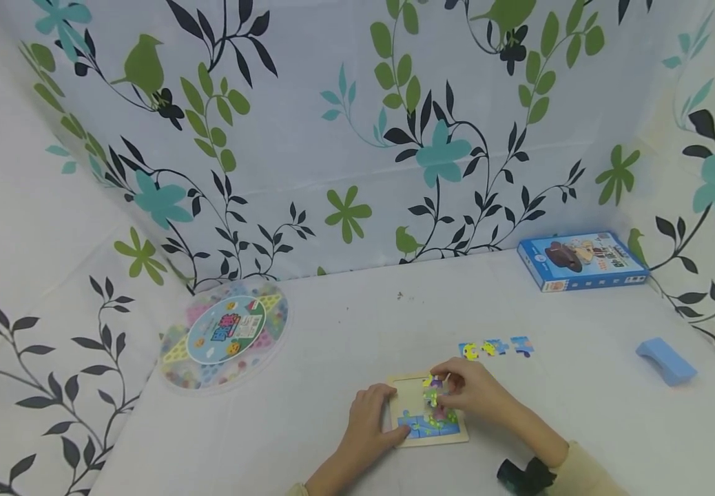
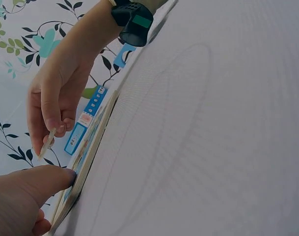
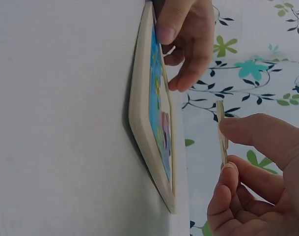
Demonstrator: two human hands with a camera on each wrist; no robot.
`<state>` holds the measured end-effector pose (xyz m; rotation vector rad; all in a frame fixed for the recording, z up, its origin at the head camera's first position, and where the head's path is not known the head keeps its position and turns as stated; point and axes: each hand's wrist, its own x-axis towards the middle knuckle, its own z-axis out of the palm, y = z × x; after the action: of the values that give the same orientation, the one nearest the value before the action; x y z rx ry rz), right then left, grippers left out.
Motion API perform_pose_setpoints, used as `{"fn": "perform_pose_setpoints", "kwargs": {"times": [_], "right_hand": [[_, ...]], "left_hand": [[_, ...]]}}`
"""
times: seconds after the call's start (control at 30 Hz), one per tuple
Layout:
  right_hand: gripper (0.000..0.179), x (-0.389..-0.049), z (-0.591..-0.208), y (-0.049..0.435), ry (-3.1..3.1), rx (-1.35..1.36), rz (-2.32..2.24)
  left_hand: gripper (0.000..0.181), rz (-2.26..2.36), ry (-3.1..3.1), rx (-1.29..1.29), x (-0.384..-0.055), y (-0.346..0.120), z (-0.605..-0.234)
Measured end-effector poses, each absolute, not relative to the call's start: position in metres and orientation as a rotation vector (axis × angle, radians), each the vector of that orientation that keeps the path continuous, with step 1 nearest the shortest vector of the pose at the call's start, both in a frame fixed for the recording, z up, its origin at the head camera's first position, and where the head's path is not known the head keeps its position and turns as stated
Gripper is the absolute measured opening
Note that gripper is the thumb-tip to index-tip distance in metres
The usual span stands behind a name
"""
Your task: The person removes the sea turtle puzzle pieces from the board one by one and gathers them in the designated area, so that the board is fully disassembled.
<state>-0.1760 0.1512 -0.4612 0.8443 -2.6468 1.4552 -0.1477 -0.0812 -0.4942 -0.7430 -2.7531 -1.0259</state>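
A shallow wooden jigsaw tray point(image 1: 434, 441) lies on the white table, with blue pieces fitted along its near side and bare wood at its upper left. My left hand point(image 1: 368, 421) holds it by the left side, thumb over the near left corner and fingers by the far left edge. Between thumb and fingertips, my right hand point(image 1: 480, 393) pinches a jigsaw piece point(image 3: 221, 129). This piece is raised above the tray and turned edge-on in both wrist views. More colourful pieces fill the tray's right side, partly hidden by the right hand.
Beyond the tray's right side lie three loose jigsaw pieces point(image 1: 495, 347) in a row. A blue picture box point(image 1: 583, 262) sits at the back right, a light-blue arched block point(image 1: 666, 361) nearer. At the left is a round clear package point(image 1: 226, 331) with a printed label. Patterned cloth surrounds the table.
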Motion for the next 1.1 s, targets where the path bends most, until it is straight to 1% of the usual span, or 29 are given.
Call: {"fn": "perform_pose_setpoints", "kwargs": {"times": [0.43,0.6,0.77,1.1], "right_hand": [[0.038,-0.176,-0.45,0.193,-2.67,0.779,1.41],[0.038,-0.173,-0.444,0.214,-2.625,0.822,1.347],[0.036,-0.172,-0.445,0.232,-2.545,0.891,1.236],[0.037,-0.176,-0.46,0.264,-2.568,0.83,1.225]], "left_hand": [[0.053,-1.038,-2.753,-0.742,-0.144,-0.082,-0.494],[0.054,-1.052,-2.752,-0.749,-0.144,-0.082,-0.494],[0.055,-1.044,-2.747,-0.755,-0.145,-0.082,-0.495],[0.055,-1.024,-2.732,-0.749,-0.146,-0.081,-0.495]]}}
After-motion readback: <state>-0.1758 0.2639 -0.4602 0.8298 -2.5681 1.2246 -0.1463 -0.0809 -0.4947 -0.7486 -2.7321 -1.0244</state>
